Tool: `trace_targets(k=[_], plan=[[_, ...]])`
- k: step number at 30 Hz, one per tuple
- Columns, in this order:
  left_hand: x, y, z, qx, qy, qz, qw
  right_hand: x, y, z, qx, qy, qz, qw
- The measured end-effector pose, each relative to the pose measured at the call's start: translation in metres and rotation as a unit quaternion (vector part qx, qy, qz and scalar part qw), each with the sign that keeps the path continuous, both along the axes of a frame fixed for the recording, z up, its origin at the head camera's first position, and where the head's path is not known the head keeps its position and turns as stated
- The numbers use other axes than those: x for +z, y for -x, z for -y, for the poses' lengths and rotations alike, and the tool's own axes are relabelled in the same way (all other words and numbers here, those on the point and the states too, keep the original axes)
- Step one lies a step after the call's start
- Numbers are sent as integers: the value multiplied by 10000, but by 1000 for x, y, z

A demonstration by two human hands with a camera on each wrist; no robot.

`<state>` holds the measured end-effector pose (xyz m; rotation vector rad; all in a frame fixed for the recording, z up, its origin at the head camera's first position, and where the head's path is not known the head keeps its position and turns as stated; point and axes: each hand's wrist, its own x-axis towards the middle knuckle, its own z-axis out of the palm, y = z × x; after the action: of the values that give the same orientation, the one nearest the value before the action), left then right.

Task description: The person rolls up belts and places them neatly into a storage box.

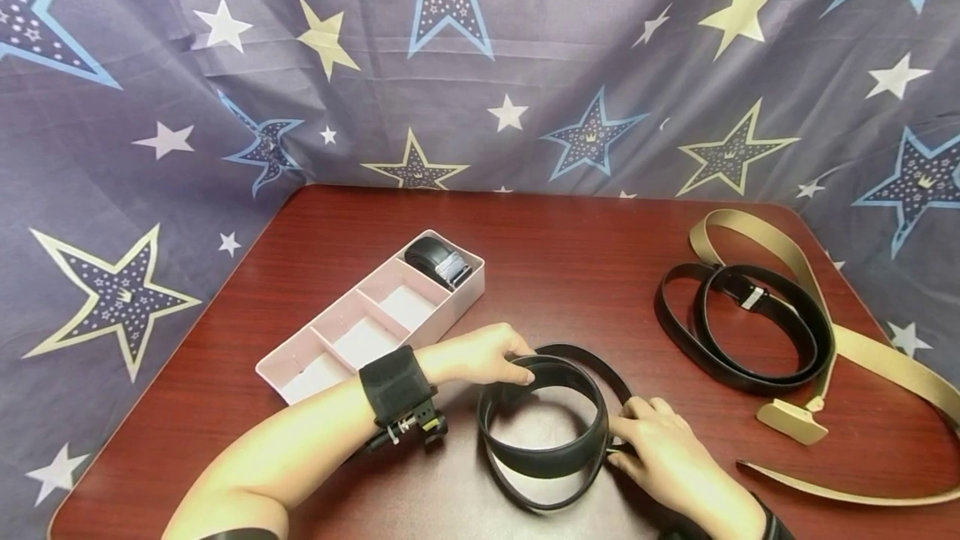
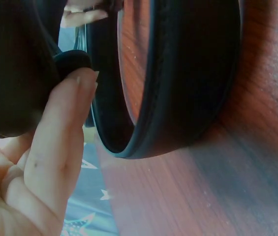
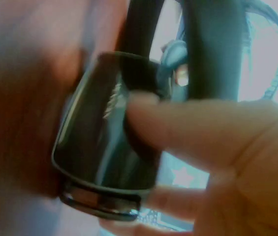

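Note:
A black leather belt (image 1: 543, 463) stands on edge in loose coils near the front of the table. My left hand (image 1: 483, 357) pinches the strap at the coil's far left side. In the left wrist view its fingers (image 2: 60, 132) curl round the dark strap, while a wide loop (image 2: 193, 78) of the belt hangs beside them. On the coil's right side, my right hand (image 1: 663, 450) grips the belt at its buckle end. The right wrist view shows the shiny buckle (image 3: 104, 132) with the thumb pressed against it.
A pink divided tray (image 1: 457, 302) lies at the left; its far compartment holds a rolled black belt (image 1: 431, 257) with a silver buckle. Farther right, another black belt (image 1: 813, 340) lies loosely coiled over a tan belt (image 1: 885, 352), whose end reaches the table's right side.

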<state>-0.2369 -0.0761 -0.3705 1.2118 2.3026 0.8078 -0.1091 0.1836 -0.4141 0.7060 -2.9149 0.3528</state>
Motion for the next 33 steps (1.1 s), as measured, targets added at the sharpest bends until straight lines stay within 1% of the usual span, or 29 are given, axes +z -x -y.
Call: trace_targets(k=[3,6,10,13,16,18,21,23,25,28,30,33], plan=[[-1,1,-1,117,-28,-46,9999,1,2,-6,245,71,-66,9997],[-3,3,-1,269,-54,-47,9996,0,5,-11,458,197,19,9988],[-8,5,-1,621,-96,137,9979,-3,8,-14,710,446,-15,9965],[-12,6,-2,882,-86,148,9960,-6,8,-15,913,647,-190,9935],[-15,7,-4,965,28,13,9953,-8,7,-14,974,736,-344,9919],[-17,6,-7,1013,134,-102,9947,-9,6,-13,974,789,-537,9907],[-17,2,-12,1158,318,-321,9922,-11,5,-13,987,912,-918,9867],[-16,-1,-16,1264,433,-548,9895,-12,4,-14,1008,987,-1068,9842],[-16,-5,-21,1350,575,-827,9857,-11,2,-15,1025,1009,-956,9850],[-18,-11,-27,1482,777,-1232,9782,-6,0,-17,973,984,-480,9892],[-20,-15,-30,1573,901,-1531,9714,-3,0,-18,953,977,-256,9903],[-25,-22,-33,1635,1022,-2033,9599,1,0,-19,949,1085,-147,9894]])
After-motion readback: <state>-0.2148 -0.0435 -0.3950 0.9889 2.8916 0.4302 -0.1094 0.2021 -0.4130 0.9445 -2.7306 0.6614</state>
